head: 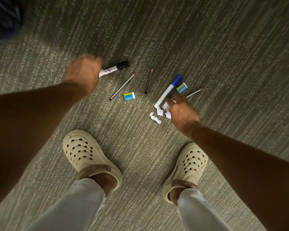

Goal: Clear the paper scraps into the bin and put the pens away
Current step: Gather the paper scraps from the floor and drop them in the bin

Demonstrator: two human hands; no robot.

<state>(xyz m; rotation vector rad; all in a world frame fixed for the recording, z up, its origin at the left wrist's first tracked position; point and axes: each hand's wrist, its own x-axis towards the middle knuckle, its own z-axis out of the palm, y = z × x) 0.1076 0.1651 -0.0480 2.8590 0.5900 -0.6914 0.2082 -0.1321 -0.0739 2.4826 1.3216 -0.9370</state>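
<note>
I look down at a carpeted floor. My left hand (83, 72) is blurred and closed around the white end of a black-capped marker (118, 67). My right hand (182, 112) pinches the lower end of a blue-capped marker (171, 87) with its fingertips. That marker slants up and away from the hand. Several white paper scraps (155, 117) lie on the carpet under and beside my right hand. Three pencils lie between the hands and to the right: a light one (122, 86), a dark one (148, 80) and a short one (194, 92).
Two small blue-and-yellow erasers lie on the carpet, one (129, 96) in the middle and one (182, 87) behind the blue marker. My feet in cream clogs (83, 150) (188, 165) stand just below the scatter. A dark blue object (3, 17) fills the top left corner.
</note>
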